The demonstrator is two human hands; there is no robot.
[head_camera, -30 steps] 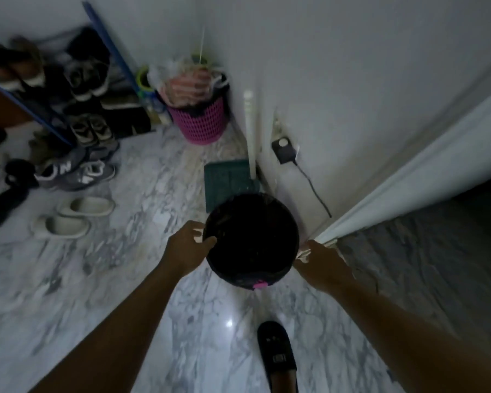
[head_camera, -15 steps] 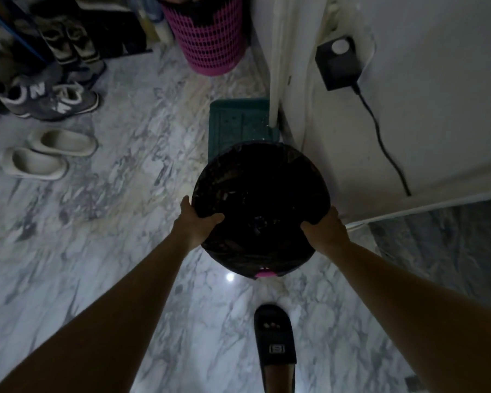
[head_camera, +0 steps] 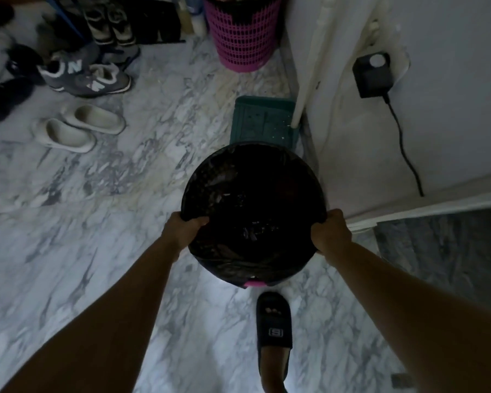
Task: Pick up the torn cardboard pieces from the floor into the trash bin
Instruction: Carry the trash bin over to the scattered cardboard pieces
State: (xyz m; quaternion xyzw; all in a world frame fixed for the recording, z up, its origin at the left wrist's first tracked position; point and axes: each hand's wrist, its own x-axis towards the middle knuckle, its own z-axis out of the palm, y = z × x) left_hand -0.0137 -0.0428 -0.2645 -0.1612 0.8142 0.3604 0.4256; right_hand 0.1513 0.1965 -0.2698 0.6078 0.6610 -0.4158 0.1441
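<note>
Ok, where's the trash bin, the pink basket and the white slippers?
trash bin [head_camera: 207,168], head view, upper-left rim.
pink basket [head_camera: 238,46], head view, side wall.
white slippers [head_camera: 68,137], head view, nearer slipper's top.

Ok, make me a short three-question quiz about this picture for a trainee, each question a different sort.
1. True or false: the left hand and the right hand both grip the rim of the trash bin.
2. Which stands beyond the bin? A) pink basket B) blue bucket C) red chair
3. Fill in: the white slippers lie to the bin's ____.
Key: 1 true; 2 A; 3 left.
</note>
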